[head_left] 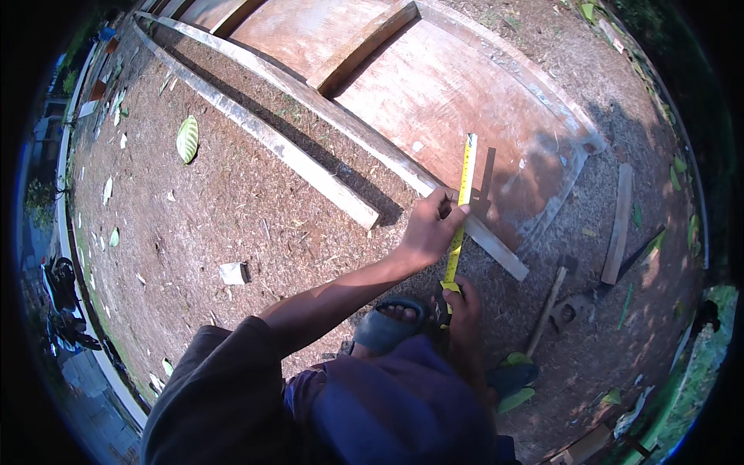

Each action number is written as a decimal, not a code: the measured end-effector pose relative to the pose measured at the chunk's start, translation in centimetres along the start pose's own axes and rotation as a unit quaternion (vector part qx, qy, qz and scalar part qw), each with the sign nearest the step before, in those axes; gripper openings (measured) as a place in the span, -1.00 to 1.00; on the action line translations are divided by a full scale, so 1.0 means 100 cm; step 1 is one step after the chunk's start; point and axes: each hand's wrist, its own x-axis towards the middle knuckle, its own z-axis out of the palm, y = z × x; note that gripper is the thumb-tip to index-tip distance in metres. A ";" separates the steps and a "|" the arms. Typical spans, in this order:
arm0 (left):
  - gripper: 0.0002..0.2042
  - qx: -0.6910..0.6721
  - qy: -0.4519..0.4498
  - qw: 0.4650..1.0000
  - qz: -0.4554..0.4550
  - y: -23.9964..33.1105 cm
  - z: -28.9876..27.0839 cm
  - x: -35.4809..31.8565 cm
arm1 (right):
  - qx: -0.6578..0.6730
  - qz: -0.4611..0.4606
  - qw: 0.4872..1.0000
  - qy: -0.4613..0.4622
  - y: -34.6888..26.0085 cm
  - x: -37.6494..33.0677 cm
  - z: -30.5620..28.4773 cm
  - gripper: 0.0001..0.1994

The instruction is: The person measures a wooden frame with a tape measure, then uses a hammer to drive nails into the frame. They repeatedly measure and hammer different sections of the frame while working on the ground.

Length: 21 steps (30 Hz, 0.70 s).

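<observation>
A yellow tape measure (466,174) is drawn out over a long wooden batten (496,252). My left hand (428,231) pinches the tape blade between thumb and fingers where it crosses the batten, with the other fingers curled by the wood. Closer to my body, my right hand (465,306) is wrapped round the dark tape case (442,304), which is partly hidden by the fingers. The blade's free end extends past the batten, above a reddish plywood panel (411,85). A second long batten (271,141) lies on the ground, left of the first.
On the right lie a hammer (546,310), a handsaw (572,312) and a short board (618,225). A crosspiece (364,46) rests on the panel. Dry ground bears scattered leaves (187,139) and a small pale block (233,273). My sandalled foot (391,322) is beneath my hands.
</observation>
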 end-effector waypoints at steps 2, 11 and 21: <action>-0.71 -0.040 0.032 0.998 -0.025 -0.002 0.009 -0.022 | -0.032 0.035 0.999 -0.008 0.000 0.003 -0.010 -0.72; -0.70 -0.026 -0.024 0.982 -0.188 -0.002 -0.035 -0.074 | -0.002 0.071 0.988 -0.138 0.016 -0.018 0.032 -0.63; -0.71 -0.131 0.038 0.936 -0.323 -0.010 -0.104 -0.158 | 0.022 0.076 0.970 -0.230 0.047 -0.041 0.085 -0.46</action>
